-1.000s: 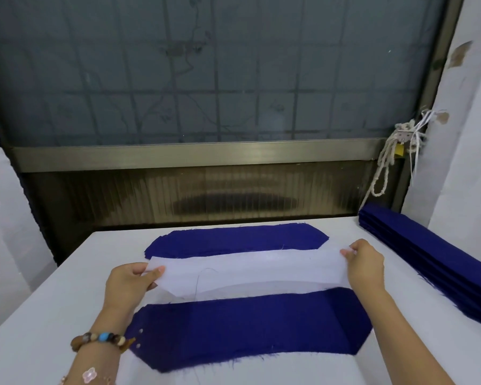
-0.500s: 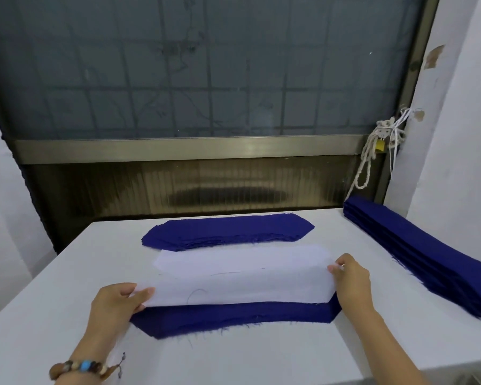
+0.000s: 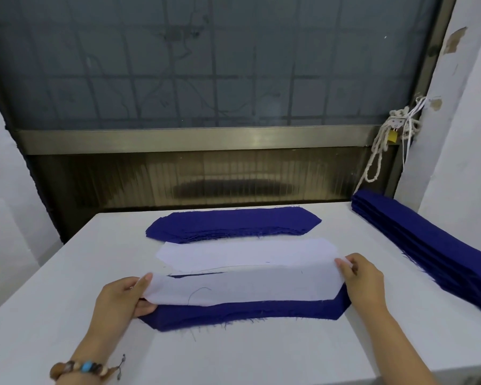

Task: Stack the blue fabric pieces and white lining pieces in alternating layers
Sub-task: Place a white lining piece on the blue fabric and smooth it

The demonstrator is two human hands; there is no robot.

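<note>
Here, a white lining piece [image 3: 247, 284] is held over a blue fabric piece [image 3: 247, 312].
Its ends are pinched by the left hand [image 3: 120, 298] and right hand [image 3: 364, 279]; its long axis is aligned left-to-right with the blue fabric piece, whose near edge is left uncovered.

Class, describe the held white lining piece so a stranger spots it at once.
On the white table below the window, find the nearest blue fabric piece. The white lining piece is spread over it; unlike the white pile behind, the left hand and right hand pinch its ends.
</note>
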